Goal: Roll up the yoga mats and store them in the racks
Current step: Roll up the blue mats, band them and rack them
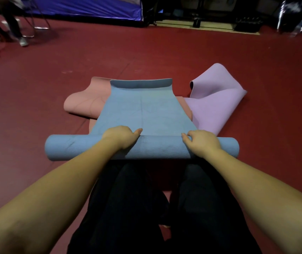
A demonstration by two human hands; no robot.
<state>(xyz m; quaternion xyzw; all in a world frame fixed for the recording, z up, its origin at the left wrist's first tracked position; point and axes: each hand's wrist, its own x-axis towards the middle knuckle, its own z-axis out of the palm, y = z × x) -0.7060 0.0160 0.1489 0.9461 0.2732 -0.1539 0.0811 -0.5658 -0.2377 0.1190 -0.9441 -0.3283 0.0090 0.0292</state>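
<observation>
A blue yoga mat (141, 109) lies on the red floor in front of me, its near part wound into a thick roll (161, 148) and its far end curling up. My left hand (121, 137) grips the roll left of its middle, fingers curled over the top. My right hand (200, 139) grips it right of the middle in the same way. A pink mat (86, 100) lies crumpled under the blue one on the left. A lilac mat (218, 103) lies folded on the right.
My dark-trousered legs (146, 208) are below the roll. A person's legs and a chair (18, 30) are at the far left. A blue banner (91, 8) and dark equipment (247, 24) line the far edge. Red floor (27, 107) surrounds the mats.
</observation>
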